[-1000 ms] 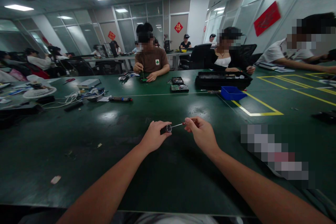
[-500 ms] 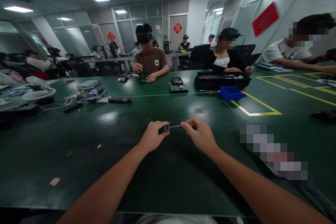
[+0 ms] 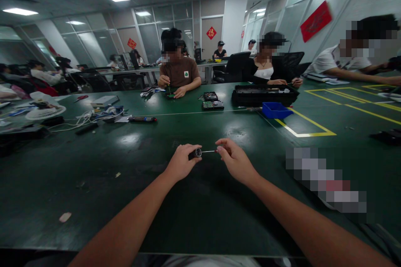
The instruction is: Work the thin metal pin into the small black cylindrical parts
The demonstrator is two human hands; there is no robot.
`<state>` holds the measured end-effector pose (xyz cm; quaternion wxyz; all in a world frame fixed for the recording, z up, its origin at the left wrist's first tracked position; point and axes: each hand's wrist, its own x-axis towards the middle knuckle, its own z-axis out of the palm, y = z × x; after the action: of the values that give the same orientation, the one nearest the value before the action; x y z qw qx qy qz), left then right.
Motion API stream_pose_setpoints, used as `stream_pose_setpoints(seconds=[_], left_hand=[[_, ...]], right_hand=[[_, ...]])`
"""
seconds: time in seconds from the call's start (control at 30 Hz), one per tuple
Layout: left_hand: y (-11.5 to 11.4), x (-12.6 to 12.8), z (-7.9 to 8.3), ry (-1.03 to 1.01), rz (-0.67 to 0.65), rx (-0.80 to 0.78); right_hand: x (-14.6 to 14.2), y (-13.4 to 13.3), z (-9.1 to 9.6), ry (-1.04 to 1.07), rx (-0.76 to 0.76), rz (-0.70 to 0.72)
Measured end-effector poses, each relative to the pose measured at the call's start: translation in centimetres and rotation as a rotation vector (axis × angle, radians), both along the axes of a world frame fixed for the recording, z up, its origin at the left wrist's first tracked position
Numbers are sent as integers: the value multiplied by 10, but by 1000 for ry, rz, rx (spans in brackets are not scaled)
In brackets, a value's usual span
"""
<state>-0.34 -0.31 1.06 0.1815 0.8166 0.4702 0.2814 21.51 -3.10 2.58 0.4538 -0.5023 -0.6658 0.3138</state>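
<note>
My left hand (image 3: 182, 162) is closed around a small dark round part (image 3: 196, 152) with a pale ring on its face, just above the green tabletop (image 3: 200, 217). What the part is, I cannot make out. In my right hand (image 3: 234, 157) is a screwdriver (image 3: 209, 151), held by its reddish handle, which the fingers mostly cover. Its thin metal shaft lies level and points left, with the tip at the side of the round part. Whether the tip sits in a screw is too small to see.
Ahead stand hard drives (image 3: 213, 105), a black casing (image 3: 265, 95) and a blue bin (image 3: 277, 110). Tangled cables (image 3: 79, 121) and another tool (image 3: 142, 119) lie left. A blurred-out object (image 3: 326, 181) rests at right. A co-worker (image 3: 180, 71) works opposite.
The fingers of my right hand have loosened and shifted slightly on the screwdriver handle, with the index finger lifted. My left hand keeps the round part in about the same place.
</note>
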Motion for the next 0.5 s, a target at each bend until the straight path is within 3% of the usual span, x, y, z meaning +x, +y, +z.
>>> stream_pose_setpoints(seconds=[0.17, 0.5], left_hand=[[1, -1, 2, -6, 12, 4], [-2, 2, 0, 7, 15, -28]], right_hand=[[-1, -2, 1, -54, -42, 13], [-4, 5, -7, 312, -75, -42]])
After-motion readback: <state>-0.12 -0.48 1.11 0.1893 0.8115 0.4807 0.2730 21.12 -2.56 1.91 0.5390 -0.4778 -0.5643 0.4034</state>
